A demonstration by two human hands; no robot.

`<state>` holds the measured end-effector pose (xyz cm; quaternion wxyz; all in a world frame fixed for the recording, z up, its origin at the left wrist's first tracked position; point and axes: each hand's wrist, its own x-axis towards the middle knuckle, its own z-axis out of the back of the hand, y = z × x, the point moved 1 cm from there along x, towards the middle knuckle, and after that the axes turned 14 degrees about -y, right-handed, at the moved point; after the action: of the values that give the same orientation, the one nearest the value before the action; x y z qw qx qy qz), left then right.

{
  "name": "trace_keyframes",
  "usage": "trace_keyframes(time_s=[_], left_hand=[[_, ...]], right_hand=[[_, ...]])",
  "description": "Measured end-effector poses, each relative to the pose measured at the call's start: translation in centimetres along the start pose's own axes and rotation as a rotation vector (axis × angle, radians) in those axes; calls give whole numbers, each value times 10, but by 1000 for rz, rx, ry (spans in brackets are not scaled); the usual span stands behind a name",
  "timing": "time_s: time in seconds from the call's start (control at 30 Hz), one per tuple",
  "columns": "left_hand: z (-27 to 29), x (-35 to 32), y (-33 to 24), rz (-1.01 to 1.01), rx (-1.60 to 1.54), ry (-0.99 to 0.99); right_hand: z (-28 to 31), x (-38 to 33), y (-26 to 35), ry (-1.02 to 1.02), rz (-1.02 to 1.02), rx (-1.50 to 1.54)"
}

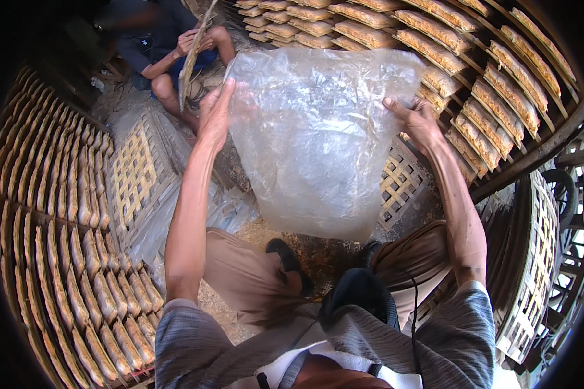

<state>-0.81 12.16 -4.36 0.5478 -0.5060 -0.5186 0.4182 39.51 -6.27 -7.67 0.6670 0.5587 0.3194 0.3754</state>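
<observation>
A large clear plastic sheet, creased and cloudy, hangs spread out in front of me. My left hand pinches its upper left edge, the thumb lying along the plastic. At the right edge, my right hand grips the sheet between thumb and fingers. Both arms reach forward, and the sheet's lower edge hangs above the floor near my feet. Through the plastic, what lies behind it shows only dimly.
Racks of wrapped slabs curve along the left; more slabs fill racks at upper right. Woven bamboo trays and loose plastic sheets lie at left. Another person sits ahead, holding a thin strip. A woven panel stands at right.
</observation>
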Motion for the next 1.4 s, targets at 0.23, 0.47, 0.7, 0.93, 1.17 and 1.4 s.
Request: trace_keyframes(time_s=[0.23,0.47,0.7,0.93,1.17,1.4], left_hand=[[-26,-25,-25,-713,655,99],[-94,-27,13,-311,625,491],[-53,-6,-18,-387,304,-14],[-37,-18,-17,-445,303,-23],[5,16,-43,-565,315,-331],[42,22,-34,-472,263,-469]], right_hand=[[-43,-18,42,239,169,-484],[-79,-20,44,433,258,-338],[-43,10,-14,556,45,-455],[-100,-23,23,363,151,-236],[-77,9,-42,430,132,-643],[-50,14,-40,555,-6,-537]])
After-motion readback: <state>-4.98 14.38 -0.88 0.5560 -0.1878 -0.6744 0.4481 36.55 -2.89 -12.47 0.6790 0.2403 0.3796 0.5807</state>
